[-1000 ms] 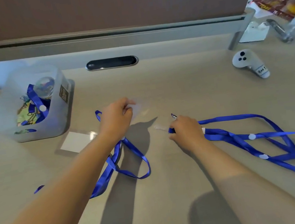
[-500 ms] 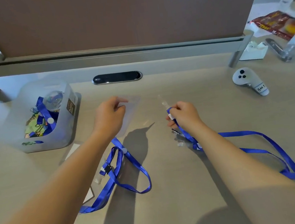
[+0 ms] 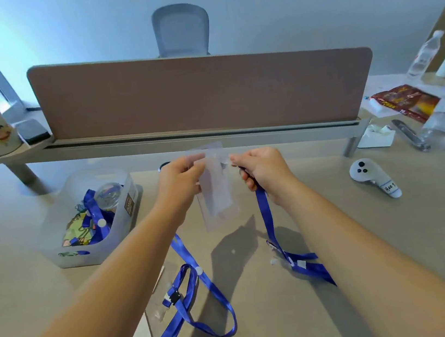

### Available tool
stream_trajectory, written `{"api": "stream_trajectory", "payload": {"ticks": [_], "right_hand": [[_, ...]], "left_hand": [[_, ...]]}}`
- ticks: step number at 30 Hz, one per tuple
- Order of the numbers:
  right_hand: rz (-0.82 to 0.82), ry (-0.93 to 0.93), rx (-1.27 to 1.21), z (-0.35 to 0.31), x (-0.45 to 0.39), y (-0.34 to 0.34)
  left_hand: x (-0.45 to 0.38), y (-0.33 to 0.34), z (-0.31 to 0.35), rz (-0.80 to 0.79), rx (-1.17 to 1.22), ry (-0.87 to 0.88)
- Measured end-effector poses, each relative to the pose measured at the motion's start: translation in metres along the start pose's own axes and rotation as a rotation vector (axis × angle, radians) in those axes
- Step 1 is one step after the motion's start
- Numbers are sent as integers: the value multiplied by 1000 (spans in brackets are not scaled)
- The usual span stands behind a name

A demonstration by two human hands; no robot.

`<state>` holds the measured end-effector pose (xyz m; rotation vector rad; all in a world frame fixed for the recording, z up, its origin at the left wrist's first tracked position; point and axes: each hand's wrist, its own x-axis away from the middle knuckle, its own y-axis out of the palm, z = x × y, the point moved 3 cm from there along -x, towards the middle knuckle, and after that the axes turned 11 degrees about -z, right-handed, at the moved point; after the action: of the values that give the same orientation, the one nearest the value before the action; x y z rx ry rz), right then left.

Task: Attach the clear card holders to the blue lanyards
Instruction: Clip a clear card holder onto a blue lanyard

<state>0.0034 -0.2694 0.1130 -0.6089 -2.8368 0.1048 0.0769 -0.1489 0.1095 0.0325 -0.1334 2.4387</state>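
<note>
A clear card holder (image 3: 216, 192) hangs in the air above the desk, pinched at its top left edge by my left hand (image 3: 178, 178). My right hand (image 3: 261, 170) grips the clip end of a blue lanyard (image 3: 265, 219) right beside the holder's top edge; the strap trails down to the desk under my right forearm. The clip itself is hidden by my fingers. A second blue lanyard (image 3: 202, 294) with a black clip lies looped on the desk below my left arm, on top of another clear holder (image 3: 142, 336) with a white card.
A translucent bin (image 3: 63, 242) with more lanyards and small items stands at the left. A white controller (image 3: 371, 176) lies at the right. A brown divider panel (image 3: 205, 93) runs across the back; bottles and a snack packet (image 3: 403, 103) sit far right.
Both hands rose from the desk and came together. The left lifted the clear holder, the right brought up the lanyard end next to it. The camera tilted upward.
</note>
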Motion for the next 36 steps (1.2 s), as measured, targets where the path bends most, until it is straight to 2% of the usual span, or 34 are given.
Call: {"api": "stream_trajectory", "payload": {"ticks": [7,16,23,30,32,34,36], "right_hand": [[-18,-7,-60,-21,4,16],[-84,-3,-198,-20,4,23],[-142,4,-185,-16,5,27],[-211,-20,-250,-10,5,39],[-221,-1,-305,-5,4,45],[-223,23,-328,1,1,49],[-233,26,-312,7,-3,53]], "left_hand": [[6,-7,11,39,-60,63],[13,-16,14,164,-457,208],[19,-18,12,119,-552,278],[15,-24,-3,-24,-448,261],[17,-29,-7,-9,-623,313],[21,-35,-6,39,-920,488],[22,-40,-11,21,-1194,613]]}}
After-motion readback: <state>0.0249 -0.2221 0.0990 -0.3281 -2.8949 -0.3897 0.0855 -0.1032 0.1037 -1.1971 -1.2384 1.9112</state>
